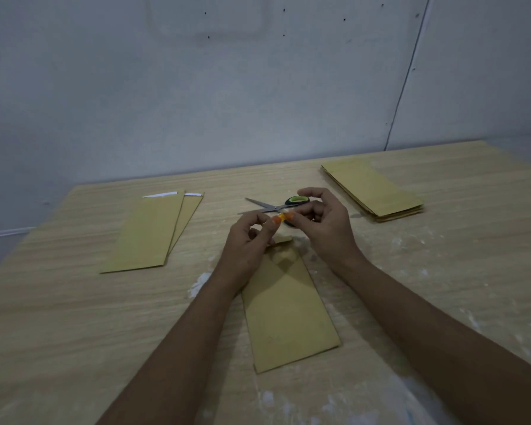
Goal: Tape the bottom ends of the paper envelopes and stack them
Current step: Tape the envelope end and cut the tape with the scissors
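A brown paper envelope (288, 311) lies lengthwise on the wooden table (74, 317) in front of me, its far end folded up under my hands. My left hand (249, 243) and my right hand (322, 219) are raised just above that end. Between their fingertips they pinch a small, clear piece of tape (284, 216). Two envelopes (149, 233) with white strips at their far ends lie overlapped at the left. A thicker stack of envelopes (373, 190) sits at the right rear.
Scissors (276, 205) with a black and green handle lie open on the table just beyond my hands. White smears mark the tabletop near the front and right. A grey wall stands close behind the table's far edge.
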Tool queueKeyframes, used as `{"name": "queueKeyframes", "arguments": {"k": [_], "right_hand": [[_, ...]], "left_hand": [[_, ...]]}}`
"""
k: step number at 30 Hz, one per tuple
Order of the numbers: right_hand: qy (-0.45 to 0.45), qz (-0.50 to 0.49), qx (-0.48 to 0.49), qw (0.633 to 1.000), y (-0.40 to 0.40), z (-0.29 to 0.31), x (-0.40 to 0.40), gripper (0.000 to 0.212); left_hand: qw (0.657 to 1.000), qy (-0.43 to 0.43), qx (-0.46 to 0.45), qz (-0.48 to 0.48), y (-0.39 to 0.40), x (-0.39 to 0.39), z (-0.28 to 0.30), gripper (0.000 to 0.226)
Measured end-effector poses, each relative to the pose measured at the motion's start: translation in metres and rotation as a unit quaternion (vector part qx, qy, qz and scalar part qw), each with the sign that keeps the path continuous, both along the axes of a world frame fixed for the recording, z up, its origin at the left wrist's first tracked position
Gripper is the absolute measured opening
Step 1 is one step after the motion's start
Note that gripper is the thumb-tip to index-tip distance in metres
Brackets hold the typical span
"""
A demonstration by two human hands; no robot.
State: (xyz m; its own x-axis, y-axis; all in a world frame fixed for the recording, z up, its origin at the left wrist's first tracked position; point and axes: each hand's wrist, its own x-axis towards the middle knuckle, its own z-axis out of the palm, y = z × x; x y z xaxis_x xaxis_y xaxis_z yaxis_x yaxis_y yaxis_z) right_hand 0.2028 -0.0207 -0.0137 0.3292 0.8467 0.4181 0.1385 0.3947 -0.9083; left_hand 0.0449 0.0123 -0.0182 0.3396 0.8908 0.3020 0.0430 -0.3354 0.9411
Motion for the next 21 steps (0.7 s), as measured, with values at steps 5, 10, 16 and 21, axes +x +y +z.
{"name": "queueKeyframes", "arguments": {"k": [5, 10, 16, 21], "right_hand": [[-0.032, -0.014, 0.001, 0.999, -0.0024, 0.0018, 0.001, 0.031], [-0.068, -0.041, 0.028, 0.996, -0.003, 0.001, 0.0014, 0.022], [-0.043, -0.004, 0.006, 0.999, -0.0021, 0.0029, 0.0039, 0.014], [0.006, 0.028, -0.019, 0.999, -0.0046, 0.0072, 0.004, 0.009]], "left_hand": [[1.0, 0.002, 0.013, 0.012, 0.0013, 0.0007, 0.0008, 0.024], [1.0, 0.001, -0.007, 0.029, 0.0037, 0.0006, -0.0003, 0.031], [0.997, -0.01, -0.028, 0.066, 0.0056, -0.0024, -0.0019, 0.033], [0.998, -0.019, 0.021, 0.059, 0.0016, -0.0014, -0.003, 0.027]]}}
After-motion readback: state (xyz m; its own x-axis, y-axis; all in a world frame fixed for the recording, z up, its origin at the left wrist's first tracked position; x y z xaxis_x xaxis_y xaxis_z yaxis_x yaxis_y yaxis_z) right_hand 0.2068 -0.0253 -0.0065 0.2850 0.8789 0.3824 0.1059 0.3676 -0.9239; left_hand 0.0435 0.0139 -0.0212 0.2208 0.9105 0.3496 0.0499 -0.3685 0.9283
